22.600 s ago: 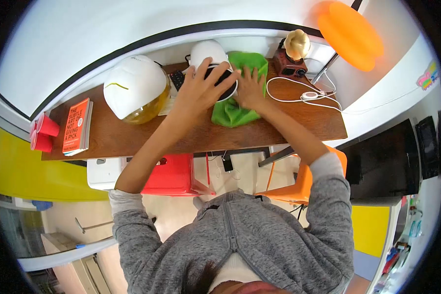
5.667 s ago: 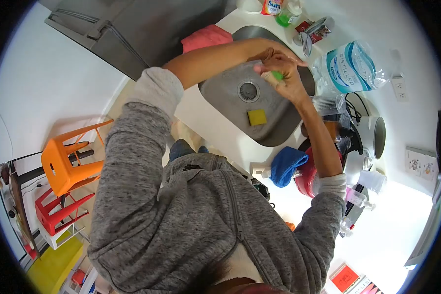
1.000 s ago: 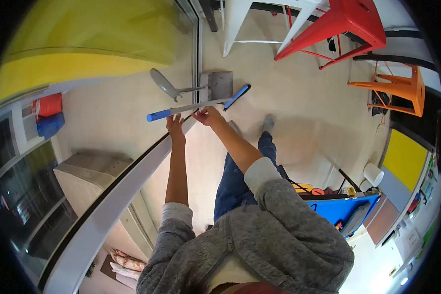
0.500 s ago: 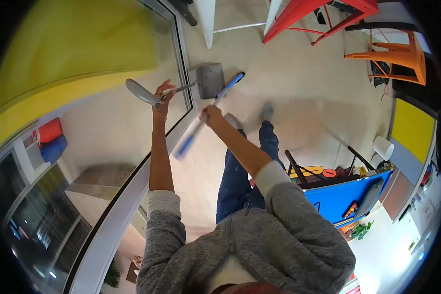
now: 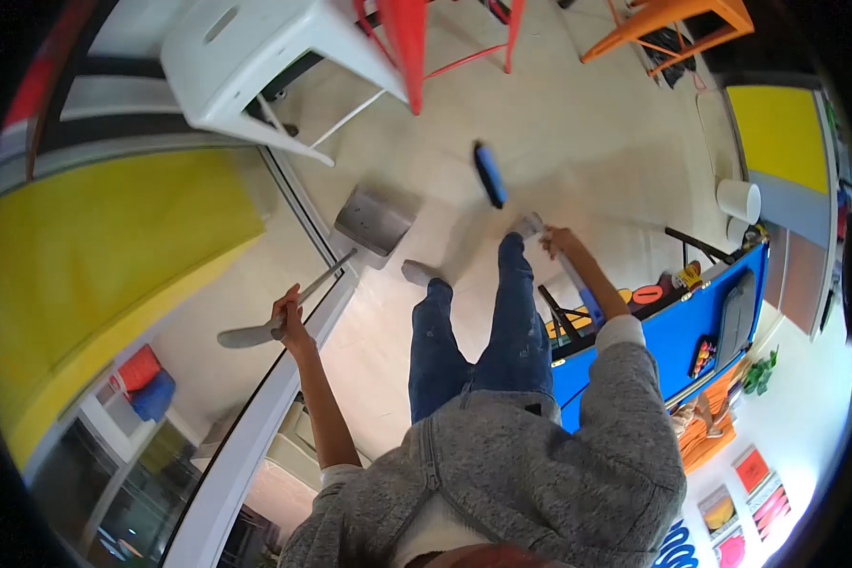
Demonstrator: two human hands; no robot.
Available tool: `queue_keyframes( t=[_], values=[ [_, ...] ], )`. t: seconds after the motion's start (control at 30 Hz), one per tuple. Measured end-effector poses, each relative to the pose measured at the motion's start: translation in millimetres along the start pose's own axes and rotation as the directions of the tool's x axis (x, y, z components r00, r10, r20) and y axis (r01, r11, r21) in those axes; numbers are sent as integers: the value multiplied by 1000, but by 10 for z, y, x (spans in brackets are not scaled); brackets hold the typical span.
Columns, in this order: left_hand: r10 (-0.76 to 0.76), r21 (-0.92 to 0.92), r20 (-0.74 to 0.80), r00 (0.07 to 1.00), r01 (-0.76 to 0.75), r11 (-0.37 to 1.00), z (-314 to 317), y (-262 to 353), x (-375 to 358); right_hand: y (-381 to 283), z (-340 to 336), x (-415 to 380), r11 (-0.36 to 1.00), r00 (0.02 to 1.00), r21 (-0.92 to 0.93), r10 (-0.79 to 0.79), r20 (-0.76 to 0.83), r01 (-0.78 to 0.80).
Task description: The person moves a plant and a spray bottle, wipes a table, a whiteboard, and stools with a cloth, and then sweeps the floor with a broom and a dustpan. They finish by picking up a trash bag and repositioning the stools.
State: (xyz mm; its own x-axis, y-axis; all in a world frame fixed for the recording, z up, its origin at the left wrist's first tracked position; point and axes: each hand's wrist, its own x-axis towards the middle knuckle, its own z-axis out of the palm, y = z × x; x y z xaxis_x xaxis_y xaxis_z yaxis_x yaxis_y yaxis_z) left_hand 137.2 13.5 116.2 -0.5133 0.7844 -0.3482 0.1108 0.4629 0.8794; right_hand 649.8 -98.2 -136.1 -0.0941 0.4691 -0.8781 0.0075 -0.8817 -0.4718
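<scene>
My left hand [image 5: 291,320] is closed around the pole of a long-handled grey dustpan [image 5: 377,216]. The pan rests on the floor by the door track, and its curved grip [image 5: 246,336] sticks out past my fingers to the left. On the right, my right hand [image 5: 556,242] is wrapped around the handle of a broom [image 5: 577,276], whose blue end runs back along my forearm. Out in front of my feet is the blue and black broom head [image 5: 488,174], at or just above the floor and slightly blurred. The stretch of stick between head and hand is hard to make out.
A white stool [image 5: 284,57] and a red stool [image 5: 405,47] stand ahead, an orange stool [image 5: 677,28] farther right. The glass door frame [image 5: 227,464] runs along my left. Close on my right is a blue-topped table [image 5: 672,364]. Near the wall stands a white bin [image 5: 738,201].
My right hand has swung the broom outward to the right, away from the dustpan. My left hand sits lower in view, and the view has turned, bringing the white stool closer.
</scene>
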Motion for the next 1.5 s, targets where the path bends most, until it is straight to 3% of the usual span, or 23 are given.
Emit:
queue_keyframes(
  t=[0.07,0.1,0.2,0.27,0.4,0.47,0.53,0.6,0.67,0.73,0.8,0.83,0.87,0.9,0.97,1.07,1.1,1.13,1.17,1.23,1.33,1.43,1.5],
  values=[
    [-1,23,73,997,-1,1000,258,96,-237,-90,-513,-75,977,990,211,34,-137,-5],
    [22,15,145,989,-25,1000,422,120,-348,-102,-739,-248,896,967,443,131,-216,-23],
    [33,-1,216,976,-33,999,1214,410,-758,-144,-1040,-968,989,914,141,11,-406,51],
    [128,-107,320,939,-99,989,1833,443,-894,12,-1193,-1553,927,886,324,-21,-463,191],
    [313,-273,506,804,-194,942,3471,583,-1191,86,-1448,-2003,925,848,374,143,-510,69],
    [386,-292,669,635,-254,922,4266,774,-1351,-67,-1613,-2036,908,799,415,208,-564,57],
    [360,-294,772,524,-208,933,5128,971,-1627,-90,-1868,-2090,870,774,489,266,-574,64],
    [353,-296,884,306,-217,930,6044,987,-1771,-39,-2204,-2006,805,775,583,297,-557,111],
    [273,-198,957,98,-468,861,6919,1303,-2143,44,-2410,-2059,738,791,670,363,-493,78],
    [127,-152,988,-86,-438,886,7804,1508,-2482,49,-2707,-2041,697,745,709,418,-519,103],
    [22,8,972,-233,127,992,8798,1469,-2680,16,-2837,-2124,665,702,731,448,-554,152],
    [170,-185,981,-97,-161,970,9144,1621,-2954,-5,-2933,-2149,640,690,745,454,-564,188],
    [345,-312,939,-11,-454,835,9402,1747,-3264,-8,-2975,-2213,612,680,761,465,-567,216],
    [388,-350,921,44,-346,870,9727,1760,-3508,35,-3031,-2199,673,651,708,443,-616,213],
    [460,-445,873,163,-120,887,10441,1781,-3980,-57,-3223,-2258,649,617,735,501,-607,197],
    [376,-352,918,126,-175,919,11343,1541,-4518,8,-3580,-2197,590,619,772,521,-588,237],
    [387,-344,915,112,-284,895,11519,1468,-4687,83,-3735,-2162,692,616,692,458,-641,207],
    [412,-349,906,91,-389,853,11655,1609,-4910,66,-3961,-2163,511,684,833,531,-500,212],
    [421,-335,904,73,-491,805,11823,1597,-5098,126,-4157,-2180,517,698,827,510,-503,219],
    [452,-381,892,31,-486,787,12348,1278,-5371,41,-4550,-2354,495,726,848,509,-462,191],
    [423,-380,905,-31,-504,775,12851,1095,-5811,71,-5021,-2501,581,755,807,482,-445,105],
    [321,-324,941,-104,-549,770,13145,1017,-6105,60,-5364,-2568,593,758,800,478,-443,93],
    [375,-376,918,-127,-576,725,13279,956,-6245,100,-5534,-2566,681,751,729,446,-487,69]
  ],
)
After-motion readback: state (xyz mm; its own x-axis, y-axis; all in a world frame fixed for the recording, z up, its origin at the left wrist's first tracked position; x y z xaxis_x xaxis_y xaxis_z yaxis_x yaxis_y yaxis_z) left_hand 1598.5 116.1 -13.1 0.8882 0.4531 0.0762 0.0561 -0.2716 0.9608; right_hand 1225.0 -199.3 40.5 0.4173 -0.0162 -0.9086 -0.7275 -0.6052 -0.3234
